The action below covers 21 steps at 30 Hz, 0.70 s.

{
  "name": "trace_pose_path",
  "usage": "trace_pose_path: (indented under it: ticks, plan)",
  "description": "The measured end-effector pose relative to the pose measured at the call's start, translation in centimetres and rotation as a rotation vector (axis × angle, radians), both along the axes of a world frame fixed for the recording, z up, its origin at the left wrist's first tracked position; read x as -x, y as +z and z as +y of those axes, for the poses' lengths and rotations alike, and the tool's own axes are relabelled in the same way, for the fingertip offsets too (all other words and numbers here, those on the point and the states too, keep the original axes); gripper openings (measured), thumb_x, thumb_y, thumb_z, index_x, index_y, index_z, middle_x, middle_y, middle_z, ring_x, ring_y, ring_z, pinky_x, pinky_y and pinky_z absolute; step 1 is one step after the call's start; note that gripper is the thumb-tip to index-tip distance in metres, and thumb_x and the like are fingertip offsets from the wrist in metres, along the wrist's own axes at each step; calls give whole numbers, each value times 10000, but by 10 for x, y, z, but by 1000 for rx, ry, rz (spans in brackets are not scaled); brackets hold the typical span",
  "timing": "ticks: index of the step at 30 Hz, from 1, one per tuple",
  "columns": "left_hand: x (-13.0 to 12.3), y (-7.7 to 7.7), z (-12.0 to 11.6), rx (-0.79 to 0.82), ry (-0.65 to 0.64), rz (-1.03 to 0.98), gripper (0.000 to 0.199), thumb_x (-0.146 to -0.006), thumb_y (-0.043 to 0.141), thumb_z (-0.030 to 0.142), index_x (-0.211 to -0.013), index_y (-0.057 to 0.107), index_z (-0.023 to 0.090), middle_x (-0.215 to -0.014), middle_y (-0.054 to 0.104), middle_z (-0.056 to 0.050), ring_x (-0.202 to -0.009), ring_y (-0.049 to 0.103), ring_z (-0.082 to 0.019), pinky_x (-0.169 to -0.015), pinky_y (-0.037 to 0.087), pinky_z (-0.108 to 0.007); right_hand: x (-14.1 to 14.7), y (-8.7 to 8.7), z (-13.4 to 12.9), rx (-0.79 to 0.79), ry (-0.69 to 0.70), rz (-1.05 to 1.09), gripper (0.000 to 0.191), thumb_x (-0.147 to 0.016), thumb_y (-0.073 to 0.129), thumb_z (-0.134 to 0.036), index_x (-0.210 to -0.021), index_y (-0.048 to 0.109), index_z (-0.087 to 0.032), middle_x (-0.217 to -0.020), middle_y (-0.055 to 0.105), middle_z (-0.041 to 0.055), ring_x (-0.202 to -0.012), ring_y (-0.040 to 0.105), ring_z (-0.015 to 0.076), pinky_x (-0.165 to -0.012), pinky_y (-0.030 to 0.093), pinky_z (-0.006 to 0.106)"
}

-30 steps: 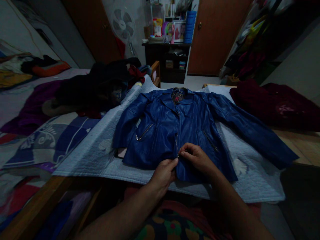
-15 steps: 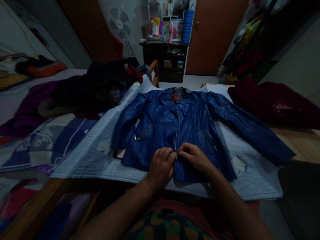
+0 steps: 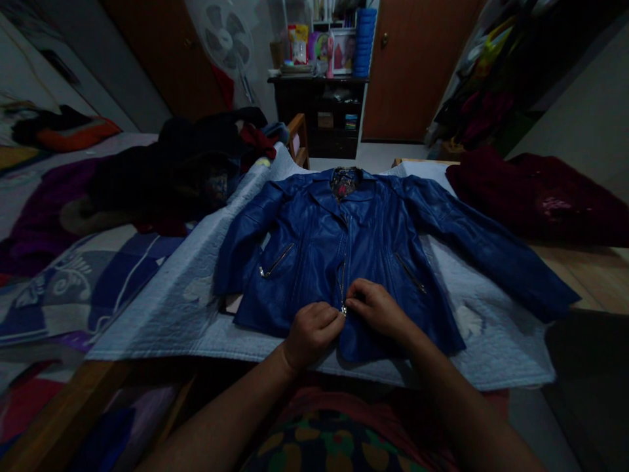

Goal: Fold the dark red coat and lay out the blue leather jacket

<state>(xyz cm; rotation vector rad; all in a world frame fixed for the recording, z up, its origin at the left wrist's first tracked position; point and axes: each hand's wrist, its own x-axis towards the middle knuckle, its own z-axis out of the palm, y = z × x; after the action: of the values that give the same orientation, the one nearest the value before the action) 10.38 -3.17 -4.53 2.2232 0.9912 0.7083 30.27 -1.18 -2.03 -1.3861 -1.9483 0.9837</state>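
A blue leather jacket [image 3: 319,249] lies front up, collar away from me, on a light blue quilted cloth [image 3: 196,328]. Its front zipper [image 3: 343,278] runs down the middle to a metal slider [image 3: 344,311] at the hem. My left hand [image 3: 314,333] is closed on the jacket's hem just left of the slider. On the other side, my right hand [image 3: 376,306] pinches the front edge of the jacket beside the zipper. The fingertips of both hands nearly meet at the slider and partly hide it.
Dark and purple clothes [image 3: 147,177] lie piled at the left, near a blue and white patterned cloth [image 3: 88,282]. A maroon garment [image 3: 535,196] rests at the right. Behind are a fan [image 3: 227,38], a dark shelf [image 3: 314,118] and a door [image 3: 417,72].
My left hand has shifted slightly down, and the metal slider shows more clearly between my hands. The camera view has moved a little.
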Motion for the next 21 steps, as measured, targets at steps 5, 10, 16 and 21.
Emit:
trace_pose_path:
  ticks: [5, 10, 16, 21]
  plan:
    - [-2, 0, 1, 94, 26, -112, 207, -886, 541, 370, -868, 705, 244, -777, 646, -94, -790, 582, -209, -827, 466, -380, 5, -5, 1, -54, -16, -93, 132, -807, 592, -118, -725, 535, -204, -749, 575, -2, -733, 538, 146, -673, 378, 264]
    - [-1, -6, 0, 31, -9, -97, 219, -910, 505, 313, -878, 712, 247, -822, 664, -103, -816, 586, -209, -847, 449, -381, 7, -4, -3, -75, -54, -112, 128, -823, 573, -122, -735, 529, -205, -765, 571, 5, -731, 531, 148, -680, 376, 276]
    - [-2, -10, -1, -6, 59, -39, 249, -924, 482, 295, -1010, 710, 244, -926, 685, -121, -903, 607, -226, -884, 447, -391, 0, 5, -5, -22, -3, 6, 113, -838, 558, -134, -749, 546, -203, -747, 564, -7, -726, 530, 141, -675, 386, 263]
    - [-1, -10, -1, 34, 72, -147, 206, -897, 540, 286, -988, 722, 252, -922, 692, -119, -890, 613, -227, -891, 445, -403, 0, 4, -5, -26, -31, -3, 117, -828, 566, -134, -739, 537, -204, -740, 563, -7, -720, 529, 142, -671, 385, 265]
